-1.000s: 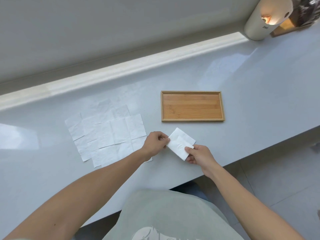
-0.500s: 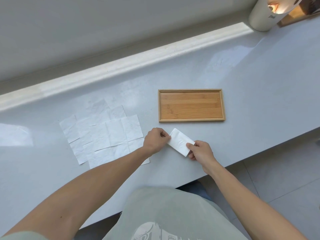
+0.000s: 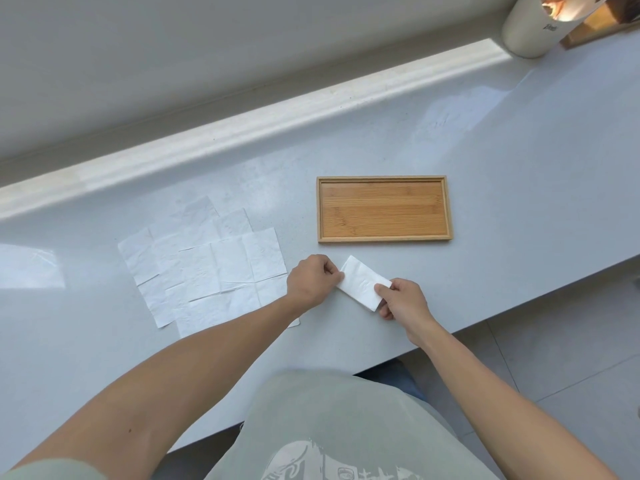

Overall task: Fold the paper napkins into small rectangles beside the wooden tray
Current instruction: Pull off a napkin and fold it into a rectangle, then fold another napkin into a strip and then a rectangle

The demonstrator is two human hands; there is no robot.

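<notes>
A white paper napkin, folded into a small rectangle, lies on the grey counter just in front of the wooden tray. My left hand pinches its left end. At the right end my right hand grips the near corner with thumb on top. The tray is shallow, rectangular and has nothing in it. To the left, several unfolded white napkins lie spread flat and overlapping; my left forearm covers their near right corner.
The counter's front edge runs diagonally close behind my right wrist, with tiled floor below. A white cylinder stands at the far right by a brown wooden object. A raised ledge runs along the back.
The napkin went from a wider shape with a raised flap to a flat narrow rectangle. Both hands stayed at its ends.
</notes>
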